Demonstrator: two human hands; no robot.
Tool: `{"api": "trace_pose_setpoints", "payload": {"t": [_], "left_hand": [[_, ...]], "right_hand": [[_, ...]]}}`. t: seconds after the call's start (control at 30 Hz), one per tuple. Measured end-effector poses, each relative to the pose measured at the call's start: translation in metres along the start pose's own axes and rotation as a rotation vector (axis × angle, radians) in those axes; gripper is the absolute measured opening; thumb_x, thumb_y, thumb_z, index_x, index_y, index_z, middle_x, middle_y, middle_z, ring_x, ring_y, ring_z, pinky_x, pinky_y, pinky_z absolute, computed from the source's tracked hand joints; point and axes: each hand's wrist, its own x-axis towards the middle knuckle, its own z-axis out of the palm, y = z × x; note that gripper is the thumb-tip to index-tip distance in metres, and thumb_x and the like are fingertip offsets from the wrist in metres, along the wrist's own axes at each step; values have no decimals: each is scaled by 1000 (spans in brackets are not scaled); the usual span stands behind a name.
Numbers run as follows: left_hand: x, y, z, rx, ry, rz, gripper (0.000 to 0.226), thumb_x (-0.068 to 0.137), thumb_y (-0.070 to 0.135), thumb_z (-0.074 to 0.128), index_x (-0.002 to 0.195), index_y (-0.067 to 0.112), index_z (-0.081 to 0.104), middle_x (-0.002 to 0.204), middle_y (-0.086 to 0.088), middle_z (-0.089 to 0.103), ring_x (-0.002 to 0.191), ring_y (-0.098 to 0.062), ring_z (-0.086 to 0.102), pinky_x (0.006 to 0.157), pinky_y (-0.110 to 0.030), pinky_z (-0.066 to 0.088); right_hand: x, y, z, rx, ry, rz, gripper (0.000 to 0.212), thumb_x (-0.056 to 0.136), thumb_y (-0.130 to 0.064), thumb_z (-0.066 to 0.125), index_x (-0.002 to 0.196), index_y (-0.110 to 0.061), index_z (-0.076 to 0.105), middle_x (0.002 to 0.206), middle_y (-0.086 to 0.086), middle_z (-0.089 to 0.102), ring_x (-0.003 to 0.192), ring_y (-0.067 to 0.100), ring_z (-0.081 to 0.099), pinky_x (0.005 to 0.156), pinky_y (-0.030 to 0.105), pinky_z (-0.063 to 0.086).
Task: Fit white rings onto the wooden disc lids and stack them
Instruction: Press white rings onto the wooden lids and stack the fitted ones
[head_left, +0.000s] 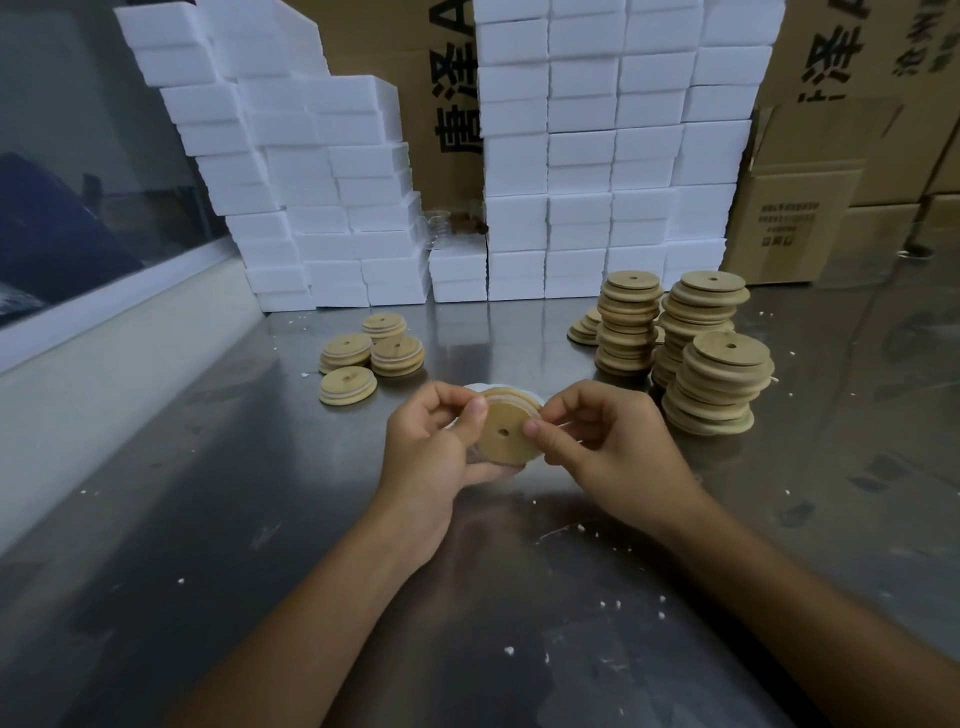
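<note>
Head view | both hands (434, 441) (605, 447) grip lid (506, 434) | ring mostly hidden

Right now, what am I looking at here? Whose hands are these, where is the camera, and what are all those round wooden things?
There is no machine here: a person works with bare hands, and the single picture comes from a wide-angle camera worn on their head, looking forward and down. The left hand and right hand together hold one wooden disc lid with a small hole in its middle; a white ring shows around its far edge. They work above a shiny metal table. On the right stand tall stacks of lids; on the left sit a few short stacks, some showing a white band at the edge. Behind them are piles of white foam blocks and cardboard boxes.
</note>
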Motion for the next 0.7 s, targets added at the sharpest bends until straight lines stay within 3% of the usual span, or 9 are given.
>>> {"api": "trace_pose_setpoints", "payload": {"t": [0.13,0.23,0.4,0.57,0.63,0.7], "left_hand": [[3,4,0,-217,3,-84,14,98,2,49,85,4,53,110,-26,62,106,-39,62,63,-53,57],[4,3,-2,-195,-25,-84,13,99,5,48,86,6,51,114,-26,61,109,-42,60,64,-52,58],[6,0,-6,176,-61,176,20,96,5,56,82,18,51,98,-16,65,93,-29,67,62,-47,60],[7,-4,-9,447,-92,355,25,94,6,59,80,24,50,92,-17,64,87,-36,66,74,-59,56],[8,-6,-10,511,-101,414,23,92,6,61,80,23,51,86,-7,64,85,-26,67,76,-51,57],[9,-5,-12,631,-99,512,20,90,6,63,78,20,55,79,6,59,79,-11,61,71,-33,52]], "right_hand": [[-2,-1,4,19,-9,20,11,84,-13,79,79,-14,69,74,0,74,66,12,71,64,28,56],[-2,-1,7,27,11,6,11,85,-11,77,78,-13,68,71,-1,73,63,8,67,61,21,50],[-4,-5,6,-96,64,-119,10,89,-10,70,84,-15,63,74,-8,66,67,5,62,57,12,45],[-2,-7,-2,-202,76,-235,6,94,-13,62,91,-17,59,84,-12,61,79,11,59,66,15,45],[-2,-7,-2,-208,83,-253,9,96,-11,60,92,-19,57,87,-10,60,81,11,58,68,15,44],[-1,-7,-3,-204,80,-264,9,98,-10,58,94,-18,56,89,-7,60,82,11,56,69,16,43]]}}
